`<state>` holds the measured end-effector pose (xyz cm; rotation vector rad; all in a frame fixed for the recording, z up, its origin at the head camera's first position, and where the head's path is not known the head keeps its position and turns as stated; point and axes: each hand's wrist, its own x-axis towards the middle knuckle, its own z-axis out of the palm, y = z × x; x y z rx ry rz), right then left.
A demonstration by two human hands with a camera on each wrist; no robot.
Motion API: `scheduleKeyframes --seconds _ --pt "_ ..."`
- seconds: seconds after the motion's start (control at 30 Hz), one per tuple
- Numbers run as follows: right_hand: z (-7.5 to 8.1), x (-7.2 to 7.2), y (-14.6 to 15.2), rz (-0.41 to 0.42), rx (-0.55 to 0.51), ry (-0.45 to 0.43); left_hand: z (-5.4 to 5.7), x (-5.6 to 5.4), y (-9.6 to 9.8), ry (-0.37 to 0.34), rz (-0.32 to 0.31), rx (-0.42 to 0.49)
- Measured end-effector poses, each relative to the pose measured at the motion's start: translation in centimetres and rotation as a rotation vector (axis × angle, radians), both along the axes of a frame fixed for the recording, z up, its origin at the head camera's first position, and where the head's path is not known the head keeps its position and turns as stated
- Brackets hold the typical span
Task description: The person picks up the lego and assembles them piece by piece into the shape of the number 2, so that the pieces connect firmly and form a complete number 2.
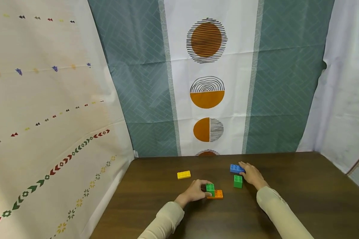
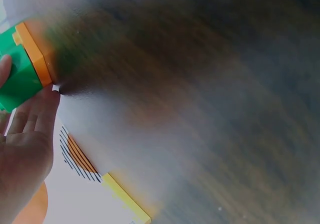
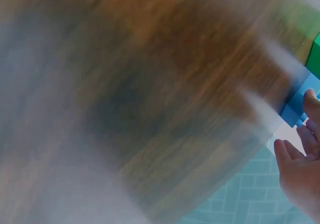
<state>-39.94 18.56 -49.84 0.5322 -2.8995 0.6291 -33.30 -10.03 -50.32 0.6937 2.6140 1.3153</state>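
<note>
My left hand (image 1: 194,191) grips a green brick (image 1: 210,188) between thumb and fingers. This brick stands on the left part of a flat orange brick (image 1: 218,194), whose studs show to its right. In the left wrist view the green brick (image 2: 19,78) meets the orange brick (image 2: 36,53) face to face. My right hand (image 1: 252,174) pinches the right end of a blue brick (image 1: 236,168), thumb on the near side and fingers on the far side. The right wrist view shows the thumb overlapping the blue brick (image 3: 294,107).
Another green brick (image 1: 238,181) stands just in front of the blue one, left of my right forearm. A flat yellow brick (image 1: 183,175) lies farther back, beyond my left hand. The dark wooden table (image 1: 137,199) ends at a patterned cloth (image 1: 146,126) behind.
</note>
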Motion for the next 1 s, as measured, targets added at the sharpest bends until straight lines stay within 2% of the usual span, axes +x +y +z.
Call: scheduleKeyframes --seconds 0.17,0.37,0.57,1.0 --pt "-0.6 -0.1 0.1 -0.008 -0.008 -0.022 -0.2 0.1 0.1 -0.004 -0.002 -0.002" --pt "-0.9 -0.4 -0.1 -0.033 -0.023 0.002 0.1 0.2 0.0 -0.006 -0.002 0.007" --pt "-0.5 -0.4 -0.2 -0.069 -0.034 -0.007 0.1 0.1 0.0 0.015 -0.007 0.009" --pt "0.5 0.3 0.7 -0.045 -0.015 -0.015 -0.2 0.1 0.0 0.011 0.008 0.023"
